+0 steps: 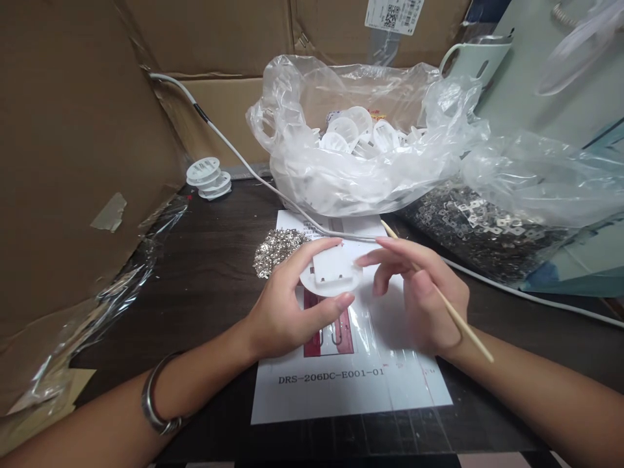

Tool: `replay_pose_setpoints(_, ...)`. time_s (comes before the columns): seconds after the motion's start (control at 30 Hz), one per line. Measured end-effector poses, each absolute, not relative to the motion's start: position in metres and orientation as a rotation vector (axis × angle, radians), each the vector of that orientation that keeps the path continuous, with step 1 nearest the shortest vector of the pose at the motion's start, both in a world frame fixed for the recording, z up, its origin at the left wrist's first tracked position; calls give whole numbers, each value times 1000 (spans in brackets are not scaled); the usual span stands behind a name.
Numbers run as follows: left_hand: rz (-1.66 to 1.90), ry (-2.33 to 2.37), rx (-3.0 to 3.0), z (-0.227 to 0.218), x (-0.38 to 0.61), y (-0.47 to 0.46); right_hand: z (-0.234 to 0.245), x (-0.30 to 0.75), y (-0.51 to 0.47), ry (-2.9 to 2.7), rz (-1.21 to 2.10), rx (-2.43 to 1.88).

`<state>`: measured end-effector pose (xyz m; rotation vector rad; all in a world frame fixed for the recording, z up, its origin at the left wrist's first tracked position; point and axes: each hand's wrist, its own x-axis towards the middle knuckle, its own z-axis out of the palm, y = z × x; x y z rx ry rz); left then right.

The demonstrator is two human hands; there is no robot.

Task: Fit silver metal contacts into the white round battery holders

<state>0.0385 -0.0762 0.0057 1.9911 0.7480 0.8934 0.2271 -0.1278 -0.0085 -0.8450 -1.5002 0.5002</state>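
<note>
My left hand (287,299) grips a round white plastic part (334,266) by its edge, thumb in front and fingers behind. A raised block with small slots shows on the part's upper face. Close to its right side is my right hand (424,292), closed around a thin wooden stick (463,322) that slants past the thumb. Its index fingertip points towards the part; whether it touches cannot be made out. Just behind my left hand lies a pile of small shiny metal pieces (280,250). Beneath both hands lies a printed sheet (316,396) with a red picture.
A clear plastic bag (351,185) full of white round parts (344,130) stands at the back. To its right is a bag of metal pieces (468,221). Several white parts (207,175) are stacked at left. A grey cable (229,146) crosses the dark table (205,227); cardboard walls (63,130) border it.
</note>
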Motion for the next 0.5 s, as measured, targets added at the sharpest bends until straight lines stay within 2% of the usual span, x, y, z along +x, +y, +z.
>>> replay_pose_setpoints(0.33,958,695,1765,4,41,-77,1,218,-128,-1214,748,-1004)
replay_pose_setpoints(0.5,934,580,1472,1,45,-80,0,222,-128,-1164,1115,-820)
